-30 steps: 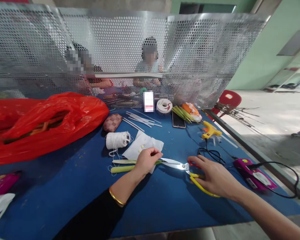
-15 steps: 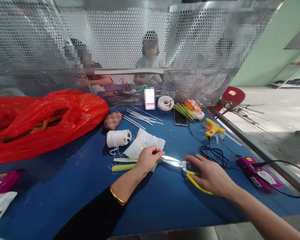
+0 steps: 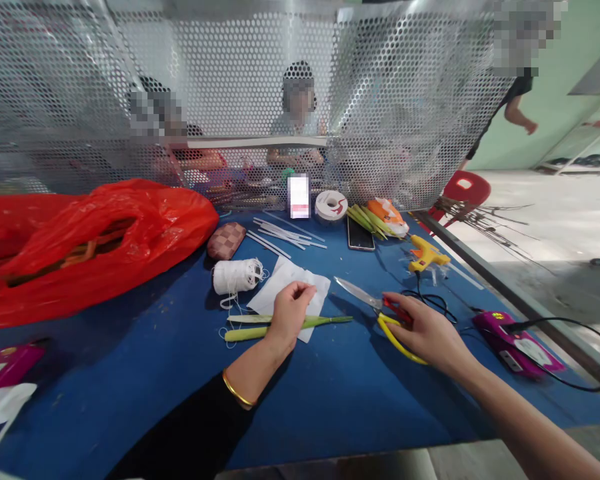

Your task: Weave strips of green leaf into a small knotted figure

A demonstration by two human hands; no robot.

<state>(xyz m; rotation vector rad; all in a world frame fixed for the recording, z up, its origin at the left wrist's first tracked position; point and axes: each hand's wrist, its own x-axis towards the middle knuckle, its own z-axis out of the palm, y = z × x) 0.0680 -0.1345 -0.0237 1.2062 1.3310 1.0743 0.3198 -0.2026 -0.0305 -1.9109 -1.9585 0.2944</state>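
My right hand (image 3: 425,330) grips a pair of scissors (image 3: 363,293) by yellow and red handles, the blades pointing left. My left hand (image 3: 290,310) is closed in a pinch above a white paper sheet (image 3: 316,287); whatever lies between its fingertips is too small to make out. Green leaf-like strips (image 3: 330,320) lie on the table beneath that hand, one end reaching toward the scissors. A spool of white thread (image 3: 233,277) rests beside the paper, with loose thread trailing down.
At the left lies a red plastic bag (image 3: 170,207). White sticks (image 3: 285,233), a ribbon roll (image 3: 331,205), a phone (image 3: 361,237) and a yellow glue gun (image 3: 429,253) are farther back. A purple power strip (image 3: 517,343) with cables sits right. A perforated metal screen (image 3: 230,80) stands behind.
The scissors in my right hand have moved away from my left hand, rightward and up. My left hand has shifted slightly up over the paper. A person has appeared at the upper right.
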